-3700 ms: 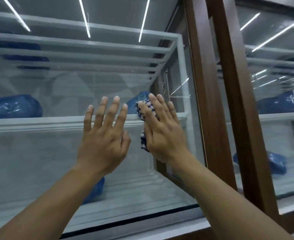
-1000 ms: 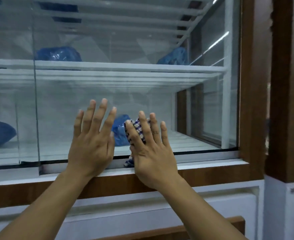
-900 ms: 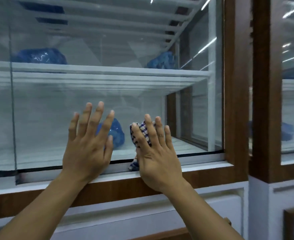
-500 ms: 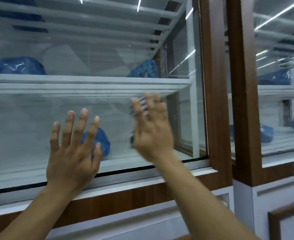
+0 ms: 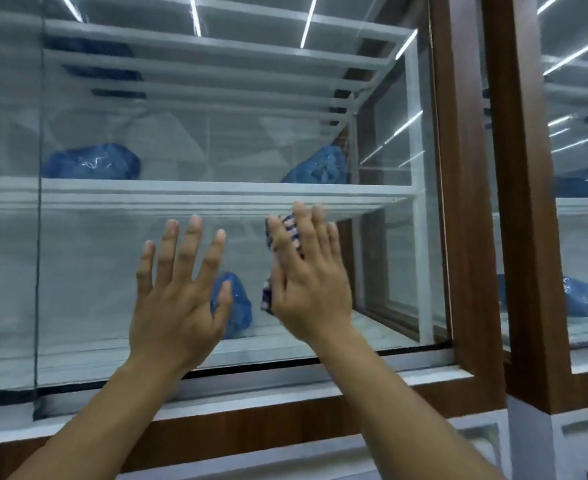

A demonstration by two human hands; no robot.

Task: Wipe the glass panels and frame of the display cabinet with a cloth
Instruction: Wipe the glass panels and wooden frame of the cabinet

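The display cabinet's glass panel (image 5: pixel 88 271) fills the view, framed by a dark wooden post (image 5: pixel 465 188) on the right and a wooden sill (image 5: pixel 251 427) below. My right hand (image 5: pixel 309 282) presses a blue-and-white checked cloth (image 5: pixel 285 226) flat against the glass, just under the white shelf (image 5: pixel 195 195). Most of the cloth is hidden behind the palm; only its top and left edge show. My left hand (image 5: pixel 178 299) rests flat on the glass beside it, fingers spread, holding nothing.
Blue wrapped bundles lie inside on the shelves: one on the upper left (image 5: pixel 91 162), one on the upper right (image 5: pixel 316 166) and one behind my left hand (image 5: pixel 237 303). A second glazed cabinet section (image 5: pixel 583 202) stands to the right, past another wooden post (image 5: pixel 524 202).
My right hand with the cloth has slid up the glass from the bottom edge to just under the shelf. The left hand rose slightly, and my view tilted upward.
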